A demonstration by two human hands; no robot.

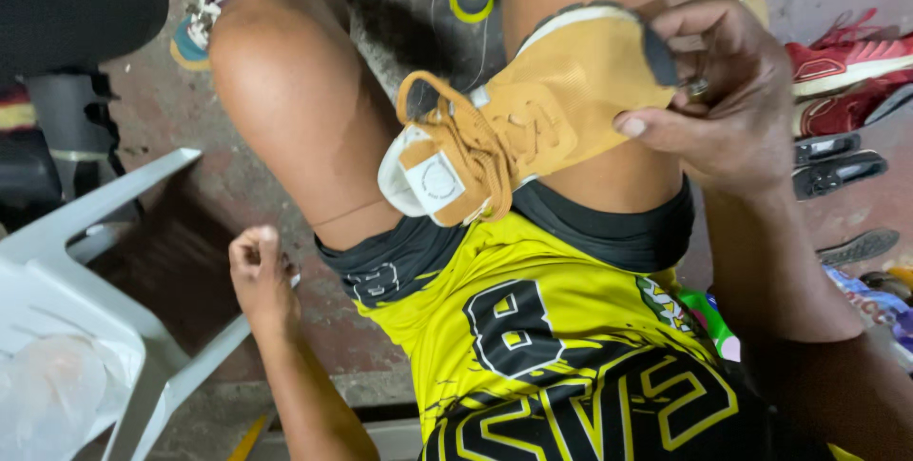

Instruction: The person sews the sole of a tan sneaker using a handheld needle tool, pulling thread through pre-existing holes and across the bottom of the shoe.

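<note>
1. Tan suede-like shoe (533,118) with a white collar and tan laces lies across the person's right thigh, gripped at its heel end by the right hand (732,99); the fingers and thumb pinch the edge and cover part of it.
2. Left hand (259,266) is curled into a loose fist, well apart from the shoe, low beside the left thigh; what it pinches, if anything, is too small to tell.
3. White plastic chair (86,261) stands just left of that fist, cut off by the frame.
4. Red shoes (846,61) and dark sandals (837,166) lie beyond the right hand, partly out of view.
</note>
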